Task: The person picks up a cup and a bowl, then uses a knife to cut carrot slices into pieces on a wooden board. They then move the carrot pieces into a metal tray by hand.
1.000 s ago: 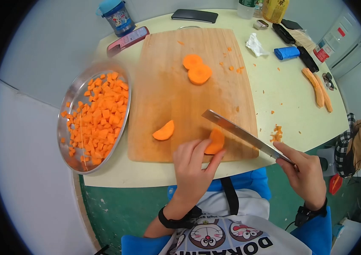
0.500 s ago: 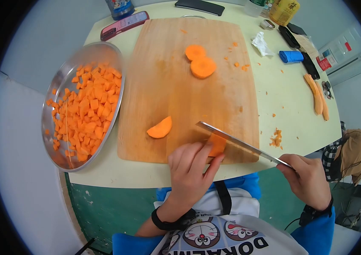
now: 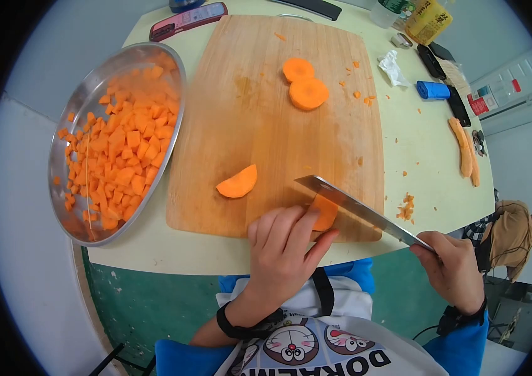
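My right hand [image 3: 454,269] grips the handle of a kitchen knife [image 3: 366,216], whose blade slants over the cutting board [image 3: 266,138] near its front edge. Under and beside the blade lies a piece of carrot [image 3: 325,212]. My left hand [image 3: 283,250] steadies that piece, fingertips curled against its left side and thumb at its near side. Left of these fingers rests a half-round carrot slice [image 3: 239,182]. Farther back on the board are two thick round slices, one [image 3: 298,69] touching the other [image 3: 309,94].
An oval metal tray [image 3: 59,188] full of diced carrot [image 3: 131,150] stands left of the board. On the table's right are peeled carrot strips [image 3: 463,147], a blue roll [image 3: 432,90], crumpled tissue [image 3: 392,67] and peel scraps [image 3: 406,208]. Phones [image 3: 190,20] and bottles [image 3: 429,20] sit at the back.
The knife blade has tilted, so more of its flat face shows. My left hand stays at the carrot piece. The whole view has shifted slightly.
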{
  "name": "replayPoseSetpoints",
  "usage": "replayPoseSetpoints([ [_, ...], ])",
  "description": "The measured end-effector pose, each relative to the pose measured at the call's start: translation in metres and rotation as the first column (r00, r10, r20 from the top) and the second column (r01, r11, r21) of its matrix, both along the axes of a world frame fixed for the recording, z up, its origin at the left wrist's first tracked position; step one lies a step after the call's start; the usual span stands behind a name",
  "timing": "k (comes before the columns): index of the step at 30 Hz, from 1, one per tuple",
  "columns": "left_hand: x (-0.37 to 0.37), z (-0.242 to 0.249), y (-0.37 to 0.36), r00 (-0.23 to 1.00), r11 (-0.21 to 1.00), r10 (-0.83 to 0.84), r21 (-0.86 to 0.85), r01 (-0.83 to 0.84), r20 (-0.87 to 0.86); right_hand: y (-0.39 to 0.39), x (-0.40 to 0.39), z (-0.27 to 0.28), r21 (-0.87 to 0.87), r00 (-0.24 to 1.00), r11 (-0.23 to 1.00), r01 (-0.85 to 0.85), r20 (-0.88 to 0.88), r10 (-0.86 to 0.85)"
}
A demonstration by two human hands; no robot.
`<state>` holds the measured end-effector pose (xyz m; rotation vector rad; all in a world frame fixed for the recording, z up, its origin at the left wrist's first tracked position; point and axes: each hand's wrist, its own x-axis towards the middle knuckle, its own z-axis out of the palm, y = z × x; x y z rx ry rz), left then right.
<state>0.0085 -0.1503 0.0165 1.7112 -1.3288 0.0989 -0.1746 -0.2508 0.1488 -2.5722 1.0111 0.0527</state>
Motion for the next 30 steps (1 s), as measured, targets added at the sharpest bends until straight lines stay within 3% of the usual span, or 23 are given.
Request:
replayPoseSetpoints([
  [11,-0.0012,-0.0018,-0.0010,0.999,1.000,0.010,-0.017,-0.009,0.047,-0.0022,-0.0056,-0.0020,-0.061,0.996,0.994,-0.087,0.003,0.087],
  [30,-0.0003,-0.0001,-0.0015,0.999,1.000,-0.010,-0.018,0.011,0.032,-0.0009,-0.0070,-0.0012,-0.027,0.997,1.000,0.014,0.070,-0.012],
])
